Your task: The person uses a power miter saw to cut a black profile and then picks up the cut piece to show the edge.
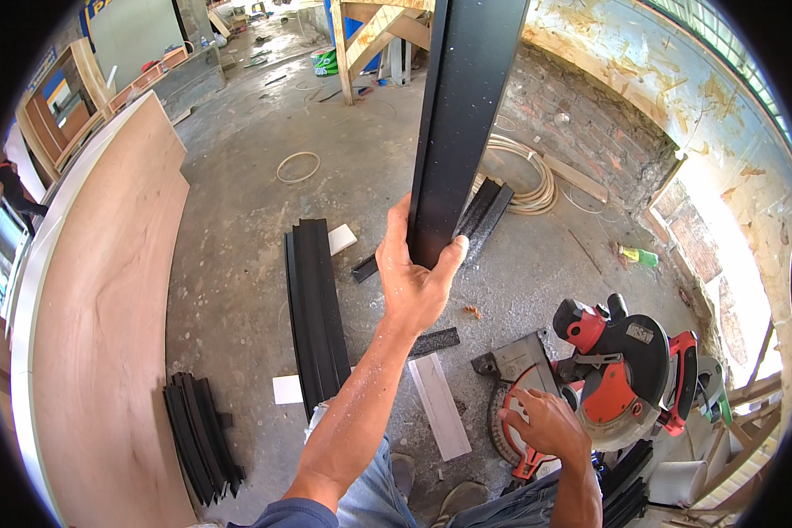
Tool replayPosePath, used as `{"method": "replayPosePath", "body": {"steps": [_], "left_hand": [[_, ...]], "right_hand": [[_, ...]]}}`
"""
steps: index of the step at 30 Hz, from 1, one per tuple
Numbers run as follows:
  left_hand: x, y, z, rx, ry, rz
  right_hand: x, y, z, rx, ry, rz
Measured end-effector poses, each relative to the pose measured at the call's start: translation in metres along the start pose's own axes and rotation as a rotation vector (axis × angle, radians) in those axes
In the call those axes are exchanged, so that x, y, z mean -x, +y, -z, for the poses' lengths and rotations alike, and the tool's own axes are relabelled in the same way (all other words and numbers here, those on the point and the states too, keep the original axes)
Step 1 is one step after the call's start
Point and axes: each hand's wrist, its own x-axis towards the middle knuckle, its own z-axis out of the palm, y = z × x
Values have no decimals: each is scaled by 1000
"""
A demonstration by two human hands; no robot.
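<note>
Floor (238, 229) grey concrete, dusty, in a cluttered workroom; brick wall (572, 114) at right, long pale wood panel (106, 290) at left. Long black profile (466, 114) runs from left hand (421, 286) up out of frame, its near end gripped between thumb and fingers. Right hand (550, 427) loosely spread, nothing seen in it, over base of red-black miter saw (620, 361); can't tell if touching. Black strips (314, 308) left of left forearm, white strip (440, 405) between forearms, cable coil (537, 180) partly blocked by profile
</note>
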Motion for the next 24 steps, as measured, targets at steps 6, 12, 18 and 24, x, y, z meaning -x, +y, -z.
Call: {"method": "replayPosePath", "body": {"steps": [6,12,18,24], "left_hand": [[0,-4,-1,-25,12,-26],[-1,-1,-1,-4,3,-30],[0,1,-2,22,-22,6],[0,-3,-1,7,-10,-23]], "right_hand": [[1,1,0,2,-3,4],[2,2,-1,-6,4,5],[2,1,1,-2,-9,-5],[3,0,2,-19,3,4]]}}
